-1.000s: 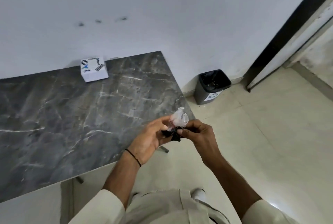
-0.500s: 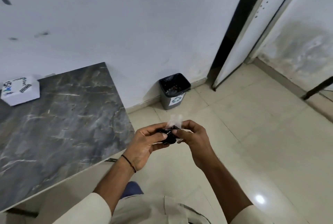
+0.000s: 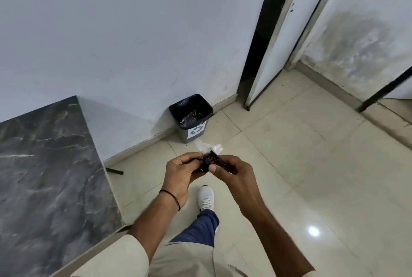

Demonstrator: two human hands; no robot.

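Far left, the dark marbled counter (image 3: 44, 176) runs along the white wall (image 3: 133, 31), and one of its black feet (image 3: 114, 171) pokes out on the pale tiled floor (image 3: 312, 165).

Moving in, a thin black band (image 3: 171, 196) circles the wrist, and above it sits the left grip (image 3: 179, 175). Its fingers are curled in and pinch the left edge of a small black packet (image 3: 211, 160) flecked with red. The packet is up in the air between both hands, over the floor and clear of the counter. A scrap of clear plastic (image 3: 206, 145) sticks up from its top.

Straight behind it, against the wall, stands the grey bin (image 3: 194, 130). It has a black liner, a recycling label on its front and some rubbish inside. Hands and packet are on the near side of the bin, apart from it.

Below the packet a white shoe (image 3: 206, 196) is planted on the tiles, with a blue trouser leg (image 3: 198, 230) above it.

Now the right grip (image 3: 234, 174). Its thumb is pressed flat on the packet's right side, and the fingers are folded behind, so it pinches from that side. Both grips are closed on the one packet.

Further right, a white door (image 3: 287, 38) stands ajar beside a dark gap, and a bright spot of light (image 3: 314, 231) glints off the floor.
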